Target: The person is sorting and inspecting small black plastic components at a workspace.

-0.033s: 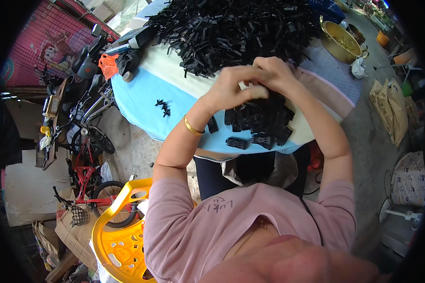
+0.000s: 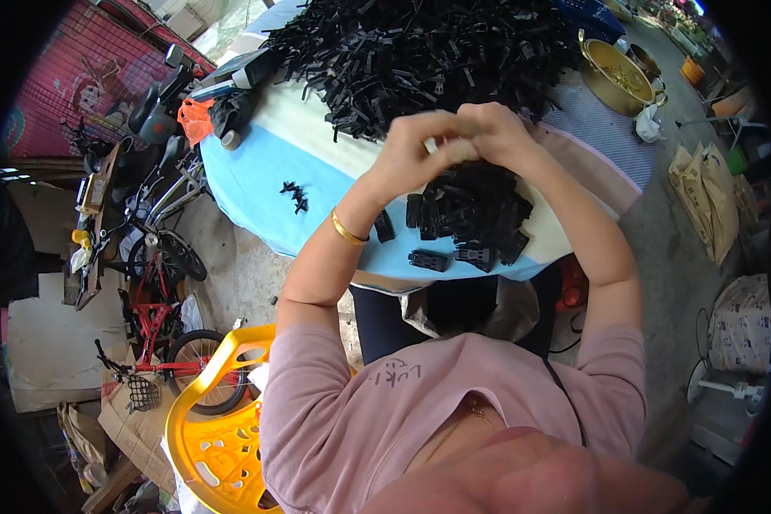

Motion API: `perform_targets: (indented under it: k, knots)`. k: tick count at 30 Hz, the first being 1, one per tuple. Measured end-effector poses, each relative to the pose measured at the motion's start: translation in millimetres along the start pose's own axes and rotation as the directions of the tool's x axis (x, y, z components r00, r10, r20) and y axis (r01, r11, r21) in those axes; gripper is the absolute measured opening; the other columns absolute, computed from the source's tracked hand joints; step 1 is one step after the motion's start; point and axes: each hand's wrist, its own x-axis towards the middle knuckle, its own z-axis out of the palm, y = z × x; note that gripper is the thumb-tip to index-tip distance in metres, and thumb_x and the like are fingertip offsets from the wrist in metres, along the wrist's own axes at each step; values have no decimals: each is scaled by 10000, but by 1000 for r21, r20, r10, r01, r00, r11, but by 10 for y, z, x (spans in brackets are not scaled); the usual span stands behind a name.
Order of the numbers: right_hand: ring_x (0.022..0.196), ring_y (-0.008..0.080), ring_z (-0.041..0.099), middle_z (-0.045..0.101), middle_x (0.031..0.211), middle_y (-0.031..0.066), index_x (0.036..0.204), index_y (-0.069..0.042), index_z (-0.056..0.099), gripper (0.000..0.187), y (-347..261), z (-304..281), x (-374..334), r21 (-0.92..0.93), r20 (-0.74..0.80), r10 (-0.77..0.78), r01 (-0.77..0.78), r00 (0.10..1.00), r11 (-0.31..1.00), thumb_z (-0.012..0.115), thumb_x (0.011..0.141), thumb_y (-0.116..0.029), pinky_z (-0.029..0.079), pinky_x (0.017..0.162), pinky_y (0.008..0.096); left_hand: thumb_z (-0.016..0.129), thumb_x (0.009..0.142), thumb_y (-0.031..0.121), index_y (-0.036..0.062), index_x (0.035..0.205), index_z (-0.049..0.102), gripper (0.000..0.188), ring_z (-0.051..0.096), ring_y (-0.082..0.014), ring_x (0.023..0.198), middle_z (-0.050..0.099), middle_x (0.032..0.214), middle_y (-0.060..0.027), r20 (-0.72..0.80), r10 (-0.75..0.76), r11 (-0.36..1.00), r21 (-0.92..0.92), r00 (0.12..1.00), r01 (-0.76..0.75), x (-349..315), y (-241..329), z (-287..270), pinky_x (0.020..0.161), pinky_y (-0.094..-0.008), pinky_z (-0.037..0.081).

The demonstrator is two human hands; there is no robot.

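My left hand, with a gold bangle on its wrist, is closed, its fingers bent toward the right hand and slightly blurred. Against its fingertips rests my right hand, also closed. Whatever the two hold between them is hidden by the fingers. Just below lies a small heap of black plastic parts, blocky and clip-like. Single black parts sit at its near edge, and another part lies by my left wrist. Beyond my hands spreads a large pile of thin black plastic pieces.
A blue and cream cloth covers the round table, with a few tiny black bits on its left. A tape roll and orange bag lie at the left edge. A brass-coloured pot stands far right; a yellow chair is near left.
My left hand has shifted slightly left and its fingers have turned a little against the right hand. The right hand has barely moved, and the piles look the same.
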Motion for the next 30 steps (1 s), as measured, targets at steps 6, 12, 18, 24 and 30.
perform_targets:
  k: [6, 12, 18, 24, 30]
  knots:
    - [607, 87, 545, 599, 705, 27, 781, 8, 577, 83, 14, -213, 55, 364, -225, -75, 155, 972, 918, 611, 708, -9, 435, 593, 217, 550, 850, 112, -24, 1104, 468, 300, 568, -111, 742, 594, 961, -103, -458, -435, 872, -428, 775, 236, 34, -171, -62, 652, -225, 476]
    - [497, 38, 443, 576, 661, 32, 775, -14, 568, 92, -233, -67, -88, 282, -445, -260, 410, 857, 867, 596, 712, 47, 351, 451, 193, 641, 787, 145, -12, 1285, 296, 626, 560, -207, 980, 538, 1074, -141, 32, -394, 357, -915, 918, 185, 19, -202, -126, 851, -320, 473]
    - [508, 26, 436, 594, 671, 17, 778, -12, 595, 103, -298, -9, -196, 251, -455, -292, 436, 841, 864, 595, 712, 67, 332, 450, 175, 678, 751, 171, 40, 1319, 302, 693, 543, -189, 1024, 584, 1023, -70, 63, -303, 456, -866, 951, 203, 36, -122, -173, 913, -320, 414]
    - [597, 42, 539, 621, 746, 28, 802, -3, 600, 112, -251, 14, -220, 220, -421, -396, 515, 816, 829, 616, 713, 62, 404, 510, 159, 640, 766, 81, 64, 1253, 414, 537, 549, -207, 1010, 597, 985, -81, 94, -335, 396, -889, 938, 230, 16, -246, -182, 917, -343, 411]
    - [687, 22, 530, 598, 809, 34, 965, -2, 589, 160, -190, -73, -206, 758, -328, 29, 245, 944, 604, 577, 810, -39, 401, 594, 125, 601, 753, -53, 63, 1080, 478, 369, 600, -232, 911, 585, 1012, -123, -180, -332, 736, -664, 926, 135, 49, -152, -111, 828, -329, 484]
